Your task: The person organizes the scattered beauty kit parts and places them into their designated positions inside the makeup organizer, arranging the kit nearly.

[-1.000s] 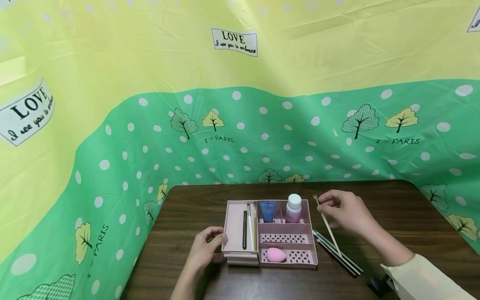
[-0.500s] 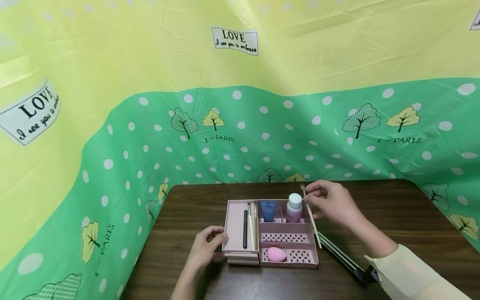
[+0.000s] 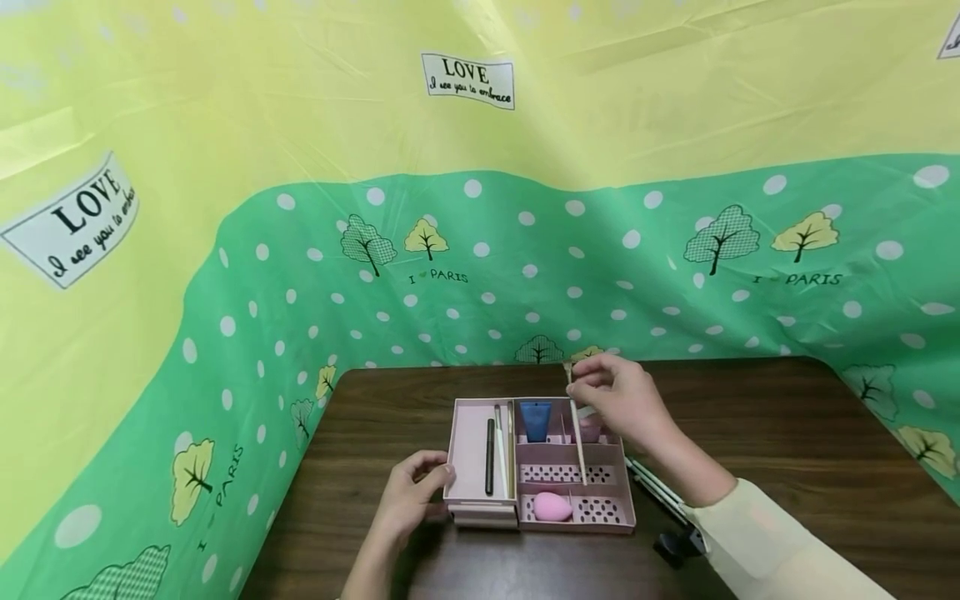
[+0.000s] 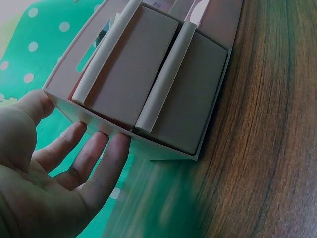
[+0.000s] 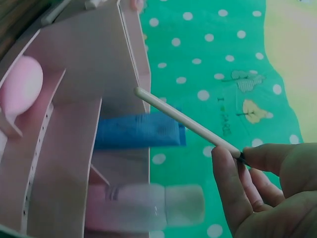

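My left hand [image 3: 408, 496] rests against the left side of a pink desk organizer [image 3: 468, 446]. Spread fingertips and thumb touch its side wall in the left wrist view. Between thumb and fingers my right hand [image 3: 618, 400] pinches a makeup brush [image 3: 578, 437], bristles up, its pale handle slanting down over the right-hand compartments. A blue tube [image 3: 536, 422] and a white-capped bottle [image 5: 143, 206] stand in the back compartments; the right hand partly covers the bottle in the head view. A pink makeup sponge [image 3: 552, 507] lies in the front compartment. A black stick [image 3: 490, 457] and slim brushes [image 3: 502, 450] lie in the left tray.
Several slim brushes [image 3: 656, 483] lie on the dark wooden table [image 3: 375, 417] right of the organizer, partly under the right forearm. A black object [image 3: 678, 546] sits at the right sleeve. Two drawers [image 4: 133, 74] face front. A patterned curtain [image 3: 450, 325] hangs behind the table.
The right hand has carried the makeup brush leftward from beside the organizer to above its right-hand compartments. The left hand and the organizer have stayed in place.
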The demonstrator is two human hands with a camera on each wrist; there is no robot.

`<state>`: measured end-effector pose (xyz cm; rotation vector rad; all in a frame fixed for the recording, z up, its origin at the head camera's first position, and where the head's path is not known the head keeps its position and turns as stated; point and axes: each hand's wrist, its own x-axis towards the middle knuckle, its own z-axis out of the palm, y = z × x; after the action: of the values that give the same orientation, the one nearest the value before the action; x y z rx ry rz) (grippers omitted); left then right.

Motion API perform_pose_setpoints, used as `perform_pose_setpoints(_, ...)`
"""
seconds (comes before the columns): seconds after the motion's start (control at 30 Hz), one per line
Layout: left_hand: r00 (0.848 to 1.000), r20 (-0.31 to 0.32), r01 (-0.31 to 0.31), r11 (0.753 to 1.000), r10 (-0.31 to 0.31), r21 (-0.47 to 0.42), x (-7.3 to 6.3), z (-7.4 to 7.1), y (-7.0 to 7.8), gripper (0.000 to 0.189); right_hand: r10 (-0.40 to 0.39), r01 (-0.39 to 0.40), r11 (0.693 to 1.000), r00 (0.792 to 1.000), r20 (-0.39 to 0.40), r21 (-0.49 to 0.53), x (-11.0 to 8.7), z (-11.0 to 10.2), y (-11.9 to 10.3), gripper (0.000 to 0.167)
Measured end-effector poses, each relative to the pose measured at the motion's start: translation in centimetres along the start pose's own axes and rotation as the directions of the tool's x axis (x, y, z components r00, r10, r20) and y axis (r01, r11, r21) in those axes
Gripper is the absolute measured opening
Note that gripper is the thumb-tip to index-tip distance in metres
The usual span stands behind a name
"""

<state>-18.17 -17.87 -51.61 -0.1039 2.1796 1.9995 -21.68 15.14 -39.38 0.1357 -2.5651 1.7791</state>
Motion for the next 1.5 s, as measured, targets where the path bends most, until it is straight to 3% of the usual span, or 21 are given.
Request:
perform_pose_setpoints(0.37,1.0,0.002,0.004,1.0,-0.004,-0.001,0.0,0.0,0.0,0.035,0.027,-0.028,0.991,1.0,0.006,0.133,0.4,3.4,-0.2,0.035)
perform_pose_setpoints(0.67,1.0,0.002,0.0,1.0,0.0,-0.007,-0.1,0.1,-0.1,0.035,0.055,-0.051,0.983,0.998,-0.021,0.175,0.7,5.8,-0.3,0.031)
perform_pose_setpoints(1.23,1.0,-0.005,0.006,1.0,-0.006,-0.001,0.0,0.0,-0.1,0.035,0.037,-0.023,0.957,0.998,-0.043,0.289,1.2,10.5,-0.4,0.027)
perform_pose_setpoints(1.5,1.0,-0.009,-0.003,1.0,0.004,0.007,-0.1,0.2,-0.1,0.036,0.039,-0.03,0.959,0.999,-0.028,0.283,1.5,12.3,0.1,0.029)
